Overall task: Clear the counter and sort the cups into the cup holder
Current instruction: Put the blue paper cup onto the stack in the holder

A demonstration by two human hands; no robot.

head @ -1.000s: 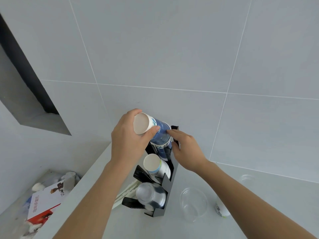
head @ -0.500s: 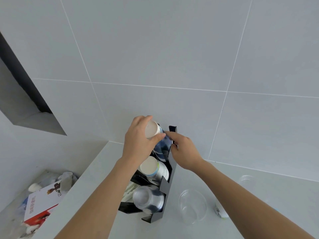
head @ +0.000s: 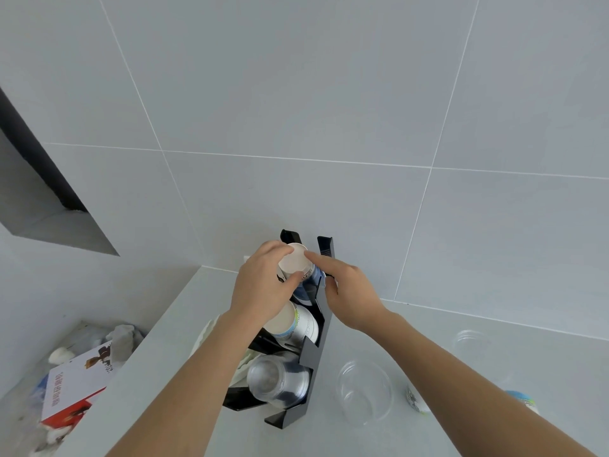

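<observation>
A black cup holder point(head: 314, 349) stands on the counter against the tiled wall. In its far slot lies a blue-and-white paper cup point(head: 295, 262), white base toward me. My left hand point(head: 263, 288) grips that cup from the left. My right hand point(head: 349, 291) rests on the holder's right wall, index finger touching the cup's base rim. The middle slot holds a stack of white paper cups point(head: 290, 324). The near slot holds clear plastic cups point(head: 276, 379). A clear plastic cup point(head: 364, 390) stands on the counter to the holder's right.
Another clear cup point(head: 469, 341) stands farther right. Two printed paper cups point(head: 416, 399) point(head: 522, 399) lie partly hidden behind my right forearm. Below the counter's left edge is a bin of rubbish with a red-and-white box point(head: 74, 387). A wall recess point(head: 49, 219) opens at left.
My left hand has pushed the blue paper cup down and away into the holder's far slot. My right hand moved along with it, staying at the holder's wall.
</observation>
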